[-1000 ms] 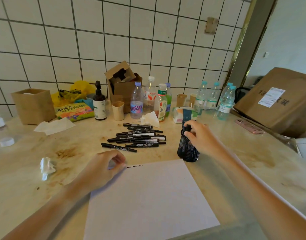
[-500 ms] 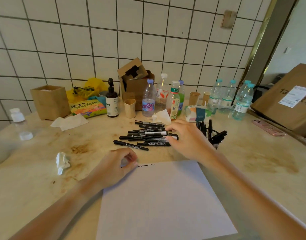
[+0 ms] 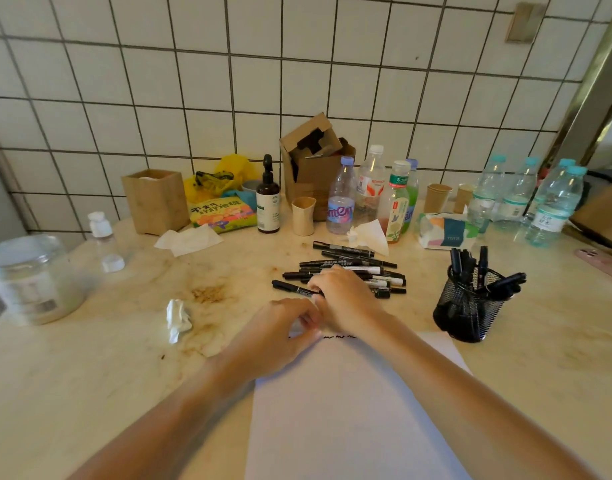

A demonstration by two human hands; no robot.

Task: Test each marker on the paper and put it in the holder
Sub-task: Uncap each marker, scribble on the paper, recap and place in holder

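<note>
On the blotchy, stone-like table, slim black markers lie in a loose heap beside a round black wire-mesh holder bristling with more markers, and a smooth white sheet of paper carries short squiggles along its top edge. The right hand, at the holder a second ago, now lies over the heap's near edge with fingers bent onto one marker, though a firm grip cannot be told. The left hand stays on the paper's corner, fingers loosely curled, pressing it down.
</note>
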